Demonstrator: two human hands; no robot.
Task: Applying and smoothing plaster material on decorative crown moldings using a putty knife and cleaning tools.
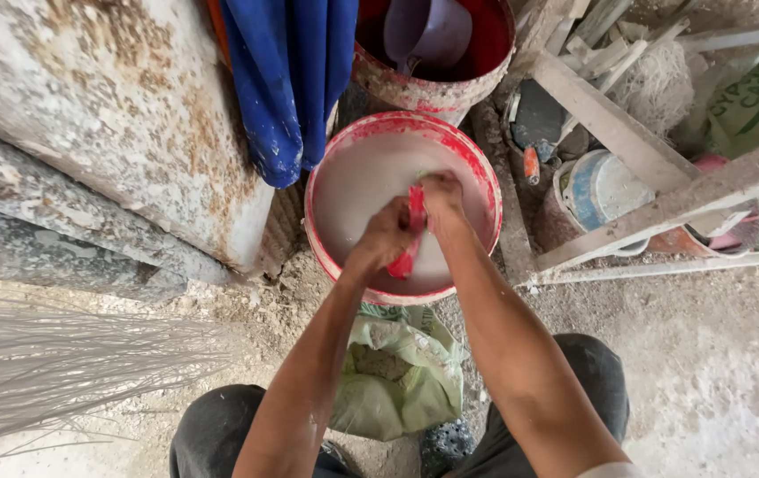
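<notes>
We have both hands over the red bucket [326,168] of pale milky liquid. Our left hand [382,239] is clenched around the lower part of a red tool [412,232] — its handle, we think, though the far end is hard to make out. Our right hand [440,193] grips it higher up, near the bucket's far side. The tool's long axis runs from the bucket's near rim up toward its middle, leaning slightly right. To work it well, we should keep both grips firm and low over the liquid — slow strokes, clear of the rim. A green sack [397,381] lies just below the bucket.
</notes>
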